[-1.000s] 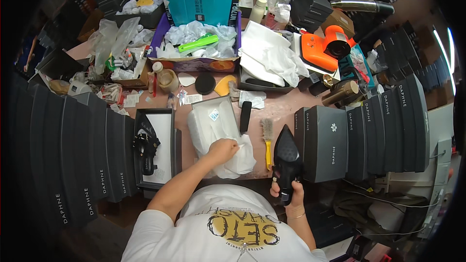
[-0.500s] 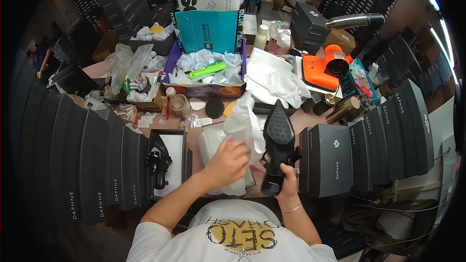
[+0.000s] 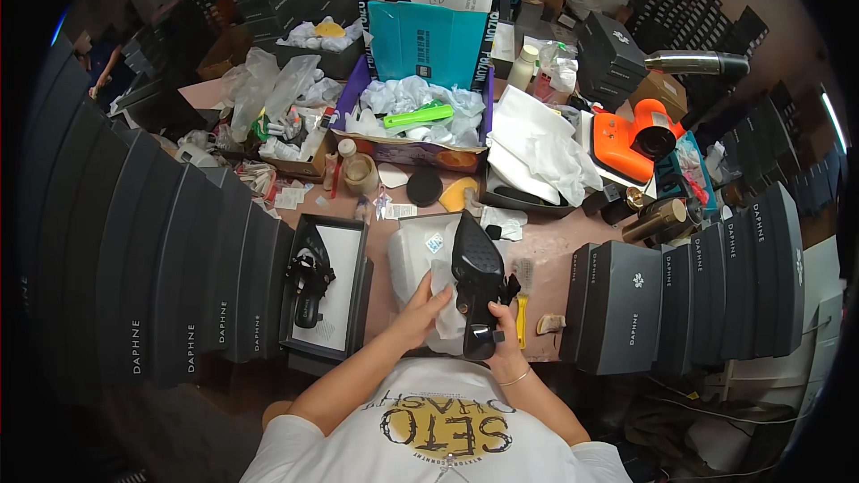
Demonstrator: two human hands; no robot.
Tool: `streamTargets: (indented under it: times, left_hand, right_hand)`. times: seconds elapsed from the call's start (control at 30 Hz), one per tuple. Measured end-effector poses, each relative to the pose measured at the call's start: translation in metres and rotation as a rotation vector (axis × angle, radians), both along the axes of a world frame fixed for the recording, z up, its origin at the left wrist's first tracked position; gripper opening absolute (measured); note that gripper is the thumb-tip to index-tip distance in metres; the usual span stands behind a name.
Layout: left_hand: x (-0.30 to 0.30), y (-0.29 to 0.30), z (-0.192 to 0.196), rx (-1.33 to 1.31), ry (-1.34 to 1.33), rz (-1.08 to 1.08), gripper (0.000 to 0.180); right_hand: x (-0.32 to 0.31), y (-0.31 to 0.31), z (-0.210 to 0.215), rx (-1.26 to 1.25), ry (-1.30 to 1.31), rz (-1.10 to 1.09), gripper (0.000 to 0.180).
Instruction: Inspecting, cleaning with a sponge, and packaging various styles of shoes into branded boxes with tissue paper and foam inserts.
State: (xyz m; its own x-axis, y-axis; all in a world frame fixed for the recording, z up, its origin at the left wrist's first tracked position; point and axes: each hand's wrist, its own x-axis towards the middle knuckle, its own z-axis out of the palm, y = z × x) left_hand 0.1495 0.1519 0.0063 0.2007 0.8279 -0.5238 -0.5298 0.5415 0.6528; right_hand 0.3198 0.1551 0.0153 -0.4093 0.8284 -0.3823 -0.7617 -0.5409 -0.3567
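My right hand (image 3: 506, 338) grips the heel end of a black shoe (image 3: 479, 259), its patterned sole turned up and its toe pointing away from me. Beside it, my left hand (image 3: 424, 311) is closed on a piece of thin white tissue paper (image 3: 441, 275), its fingertips next to the shoe's side. Under the hands lies a whitish translucent wrapping (image 3: 413, 255) with a small label. To the left, another black shoe (image 3: 310, 282) rests in an open dark shoebox (image 3: 361, 284).
Stacks of dark shoeboxes (image 3: 161, 250) (image 3: 622, 304) flank the table. A purple box (image 3: 344, 94) of crumpled paper and a green tool (image 3: 419, 116) stands behind. White sheets (image 3: 537, 148), an orange device (image 3: 625, 148), a yellow-handled tool (image 3: 522, 320) and a jar (image 3: 360, 174) lie around.
The shoe has moved left and nearer to me, over the wrapping. My left hand has lowered the tissue paper beside it. The view has shifted left.
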Motion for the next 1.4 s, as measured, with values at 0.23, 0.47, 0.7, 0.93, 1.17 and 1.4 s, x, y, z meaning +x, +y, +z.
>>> streamTargets:
  times: [0.23, 0.47, 0.7, 0.93, 1.17, 1.4]
  left_hand:
    - [-0.008, -0.006, -0.024, -0.078, -0.105, 0.189, 0.031]
    - [-0.053, 0.002, -0.014, 0.158, 0.237, 0.421, 0.012]
    - [-0.062, 0.011, 0.031, -0.069, -0.061, 0.273, 0.032]
    - [-0.056, 0.014, 0.017, 0.355, 0.818, 0.009, 0.025]
    - [-0.009, 0.015, 0.040, 0.609, 1.215, 0.178, 0.017]
    - [0.025, -0.003, 0.063, 0.694, 0.904, 0.226, 0.018]
  right_hand:
    - [0.011, 0.004, 0.003, -0.030, 0.098, -0.018, 0.041]
    - [0.006, 0.001, -0.014, -0.167, -0.003, -0.061, 0.033]
    - [0.007, 0.001, -0.006, -0.125, -0.020, -0.019, 0.032]
    - [0.024, 0.003, -0.004, -0.159, -0.120, 0.041, 0.028]
    - [0.121, 0.006, 0.063, 0.229, -0.601, 0.252, 0.035]
    - [0.126, -0.032, 0.106, 0.655, -0.984, 0.884, 0.026]
